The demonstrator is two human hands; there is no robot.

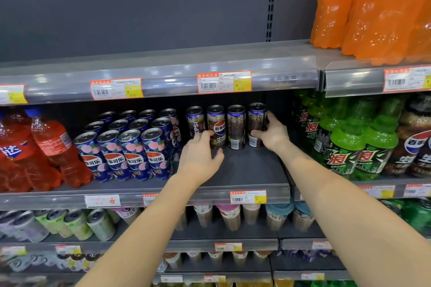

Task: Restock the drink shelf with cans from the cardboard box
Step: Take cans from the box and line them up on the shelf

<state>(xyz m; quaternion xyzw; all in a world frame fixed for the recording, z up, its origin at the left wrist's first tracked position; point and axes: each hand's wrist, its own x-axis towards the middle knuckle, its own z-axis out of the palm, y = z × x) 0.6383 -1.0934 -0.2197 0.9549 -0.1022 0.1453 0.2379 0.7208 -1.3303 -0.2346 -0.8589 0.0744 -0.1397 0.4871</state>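
Several tall brown Pepsi cans stand in a row at the back of the grey drink shelf [251, 170]. My right hand [270, 134] grips the rightmost brown can [256, 121], thumb in front and fingers behind it. My left hand [200, 153] reaches in with relaxed fingers; its fingertips touch the lower part of the leftmost brown can [194, 121] and the can with the Pepsi logo [216, 123]. Another brown can [236, 125] stands between the hands. The cardboard box is out of view.
Blue peach Pepsi cans [130, 146] fill the shelf to the left, with red soda bottles [44, 146] beyond. Green bottles [349, 142] stand to the right. Orange bottles [377, 7] sit on the upper shelf. Cups and cans fill the lower shelves.
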